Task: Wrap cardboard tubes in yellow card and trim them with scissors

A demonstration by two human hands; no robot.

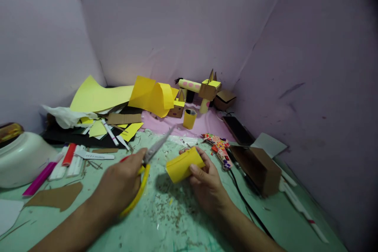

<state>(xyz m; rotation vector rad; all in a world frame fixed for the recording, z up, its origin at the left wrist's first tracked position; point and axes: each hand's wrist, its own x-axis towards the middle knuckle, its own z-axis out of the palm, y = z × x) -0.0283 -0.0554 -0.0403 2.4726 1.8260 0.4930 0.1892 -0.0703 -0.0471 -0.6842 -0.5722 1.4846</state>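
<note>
My left hand (119,183) is closed round a pair of scissors (156,147) with yellow and red handles; their blades point up and away to the right. In my right hand (208,181) is a yellow paper tube (184,165), held on its side between thumb and fingers. The scissor blades and the tube are apart. Farther back stands a second, upright yellow paper tube (189,119), open at the top. Behind it is an animal figure with a cardboard box head (209,89) and a pale spotted tube body (190,85).
Yellow paper sheets (102,96) and scraps lie at the back left. Markers (75,163) and a white pot (25,159) are on the left. To the right are a flower-patterned glue gun (220,149) with a black cord, a phone (238,130) and an open cardboard box (261,169).
</note>
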